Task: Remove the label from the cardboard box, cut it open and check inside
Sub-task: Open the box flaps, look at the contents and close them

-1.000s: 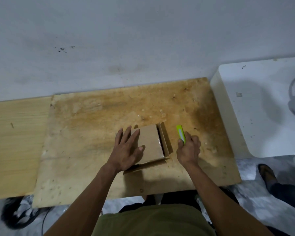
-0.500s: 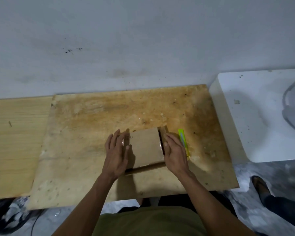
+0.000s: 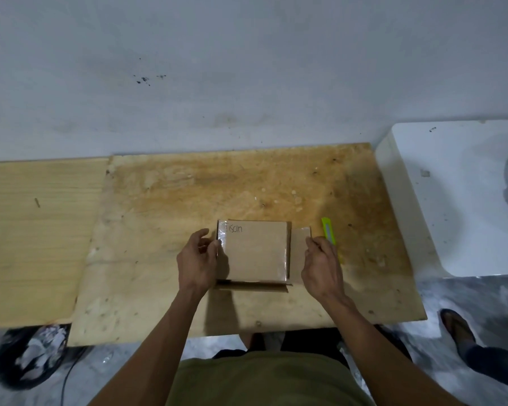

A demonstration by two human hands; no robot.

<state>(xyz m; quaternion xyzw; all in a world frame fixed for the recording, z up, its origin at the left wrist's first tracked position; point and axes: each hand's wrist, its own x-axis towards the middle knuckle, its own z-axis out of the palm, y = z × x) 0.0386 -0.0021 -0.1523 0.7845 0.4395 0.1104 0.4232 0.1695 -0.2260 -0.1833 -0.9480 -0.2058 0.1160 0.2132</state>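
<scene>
A small brown cardboard box [image 3: 255, 250] lies on the stained plywood board [image 3: 188, 189], with handwriting near its far left corner and shiny tape along its edges. A side flap [image 3: 299, 250] hangs open on its right, and another flap sticks out along the near edge. My left hand [image 3: 198, 259] grips the box's left side with the fingertips. My right hand [image 3: 323, 265] pinches the right flap's outer edge. A lime-green utility knife [image 3: 328, 234] lies on the board just right of that flap, partly hidden behind my right hand.
A white block [image 3: 458, 200] borders the board on the right. A paler wooden panel [image 3: 38, 230] adjoins on the left. A grey wall rises behind. On the floor: a dark bundle [image 3: 33, 353] at left, another person's sandalled foot [image 3: 458, 326] at right.
My right hand put the green knife down on the board and moved onto the box's right flap. My left hand slid off the box top to its left side. The box turned square.
</scene>
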